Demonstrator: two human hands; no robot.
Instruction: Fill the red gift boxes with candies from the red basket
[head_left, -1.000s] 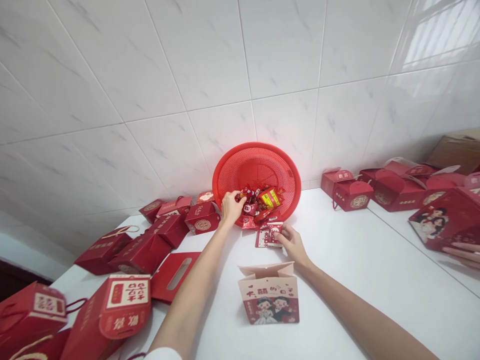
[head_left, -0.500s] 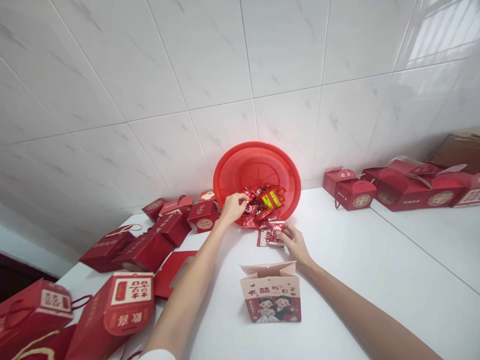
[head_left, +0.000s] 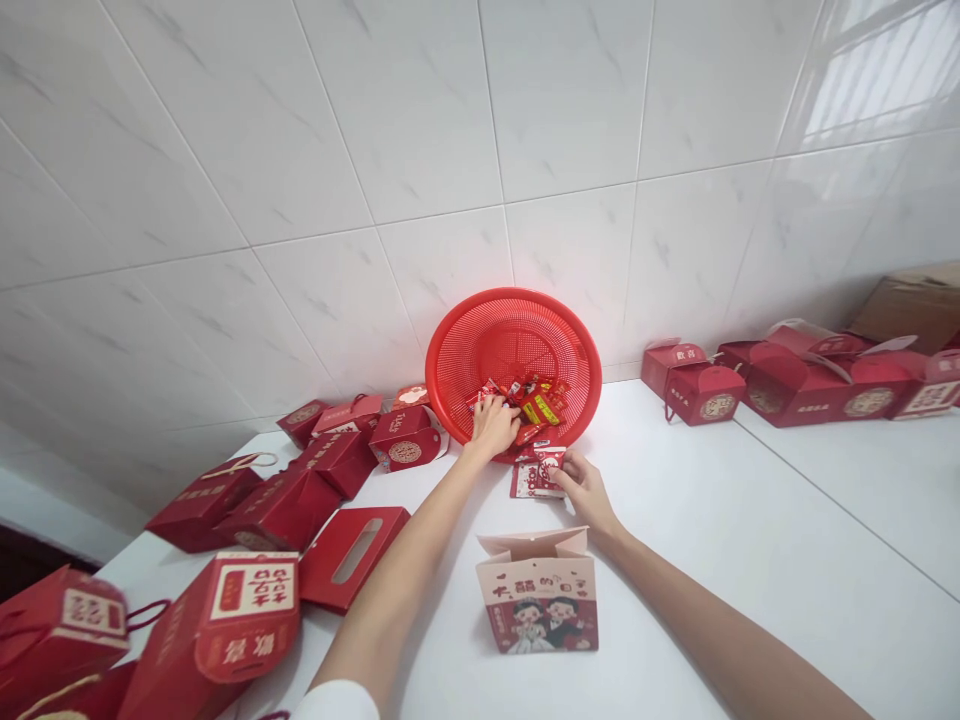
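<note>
My left hand [head_left: 495,426] reaches into the tilted red mesh basket [head_left: 513,302], on the heap of wrapped candies [head_left: 541,406]. Its fingers are bent and slightly apart, and their tips touch the wrappers. Just in front of the basket, my right hand [head_left: 586,486] pinches a small red-and-white candy packet [head_left: 549,462]. Under it lies another red-and-white packet [head_left: 522,481], partly covered. Nearer to me stands a pink and red gift box [head_left: 537,600] printed with a cartoon couple, its top flaps open.
Several red gift boxes [head_left: 255,500] stand on the white table at the left, one flat box with a slot [head_left: 352,560] among them. More red boxes [head_left: 817,385] line the wall at the right, before a brown carton [head_left: 911,305]. The tiled wall rises behind the basket.
My left hand has moved right and down, deeper among the candies in the basket. My right hand keeps its pinch on the packet in nearly the same spot.
</note>
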